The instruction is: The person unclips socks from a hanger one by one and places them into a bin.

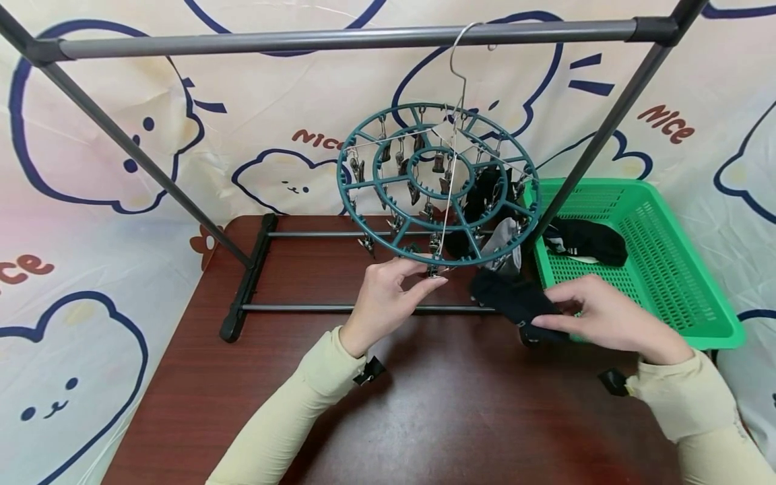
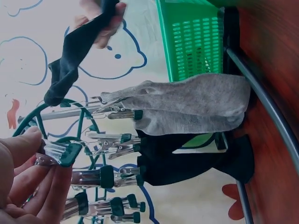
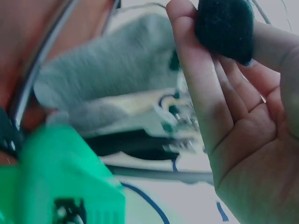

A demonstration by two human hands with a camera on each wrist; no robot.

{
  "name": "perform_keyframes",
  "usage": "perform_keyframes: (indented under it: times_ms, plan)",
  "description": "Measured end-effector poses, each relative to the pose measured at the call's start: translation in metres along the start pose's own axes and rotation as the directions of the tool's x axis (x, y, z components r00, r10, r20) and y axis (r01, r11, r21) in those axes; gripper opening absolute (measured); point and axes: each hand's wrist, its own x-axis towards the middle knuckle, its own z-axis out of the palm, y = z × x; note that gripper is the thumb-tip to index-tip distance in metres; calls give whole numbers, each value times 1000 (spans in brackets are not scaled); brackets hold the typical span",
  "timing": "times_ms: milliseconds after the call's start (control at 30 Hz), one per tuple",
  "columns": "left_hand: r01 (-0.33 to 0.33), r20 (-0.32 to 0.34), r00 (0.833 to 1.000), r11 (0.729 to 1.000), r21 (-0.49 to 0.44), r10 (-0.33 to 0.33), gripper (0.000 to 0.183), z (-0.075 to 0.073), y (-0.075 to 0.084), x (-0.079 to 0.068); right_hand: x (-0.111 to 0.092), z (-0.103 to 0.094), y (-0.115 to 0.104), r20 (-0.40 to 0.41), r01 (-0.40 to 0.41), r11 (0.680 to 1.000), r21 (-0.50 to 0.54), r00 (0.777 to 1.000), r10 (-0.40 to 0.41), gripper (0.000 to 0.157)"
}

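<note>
My left hand [image 1: 384, 296] pinches a metal clip with green tips [image 2: 60, 151] at the near edge of a round green drying hanger [image 1: 400, 249]. To its right, my right hand [image 1: 600, 313] holds a black sock [image 1: 512, 296] between thumb and fingers; the sock's far end points toward the hanger, apart from the pinched clip. Grey socks [image 2: 191, 95] hang from clips on the hanger's right side, with black socks [image 2: 187, 161] beside them. Several other clips [image 1: 358, 168] dangle with nothing in them.
The hanger hooks over a grey metal bar [image 1: 254, 42] of a standing frame. A green basket [image 1: 685, 249] at the right holds dark socks [image 1: 591, 241]. The frame's lower rods [image 1: 297, 308] cross the brown table [image 1: 473, 417]. A patterned cloth [image 1: 91, 256] hangs behind.
</note>
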Motion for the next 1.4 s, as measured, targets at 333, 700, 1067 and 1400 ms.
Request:
perform_keyframes:
  times_ms: [333,700,1067,1400]
  plan:
    - [13,5,1000,1000,13,-13,25,-1,2,0,-26,-37,10,-180,-115,983,-141,980,88,29]
    - [36,3,999,999,-9,-36,24,-2,2,-1,-32,-77,26,-410,-425,899,-110,843,348,18]
    - [19,-4,1000,1000,1,-19,24,-2,1,0,-31,-95,42,-457,-517,848,-115,785,417,32]
    - [19,-4,1000,1000,-7,-19,24,-1,0,0,-31,-100,66,-473,-552,830,-78,754,457,39]
